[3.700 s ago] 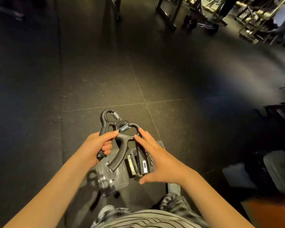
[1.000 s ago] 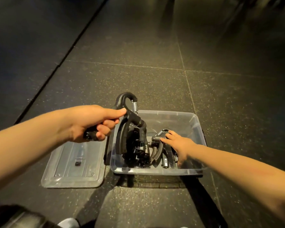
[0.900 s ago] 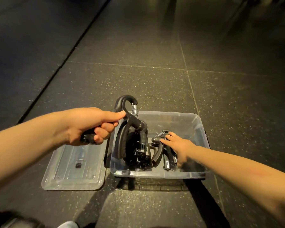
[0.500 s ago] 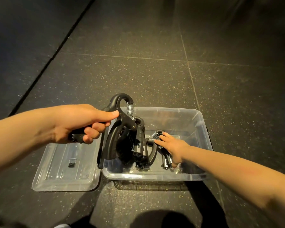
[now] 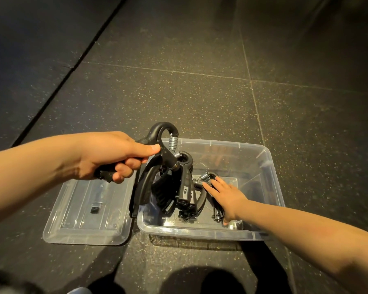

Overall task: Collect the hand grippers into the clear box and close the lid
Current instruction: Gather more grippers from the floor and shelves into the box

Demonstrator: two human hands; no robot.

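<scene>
A clear box (image 5: 271,166) stands open on the dark floor, its clear lid (image 5: 83,211) lying flat just to its left. My left hand (image 5: 113,155) grips one handle of a black hand gripper (image 5: 160,136) with a steel spring, held over the box's left wall. More black hand grippers (image 5: 184,189) hang tangled from it down into the box. My right hand (image 5: 226,198) is inside the box, fingers stretched over another hand gripper (image 5: 204,180) that lies on the bottom; part of that gripper is hidden under the palm.
Dark speckled rubber floor tiles (image 5: 200,98) surround the box, with seams running across and a darker strip at the left. A small black piece (image 5: 95,209) shows on the lid. My shadow falls on the floor in front of the box.
Earlier both hands carried the bunch of grippers over bare floor; now they are at the box. Over the last second my right hand sank slightly deeper into the box; the left barely moved.
</scene>
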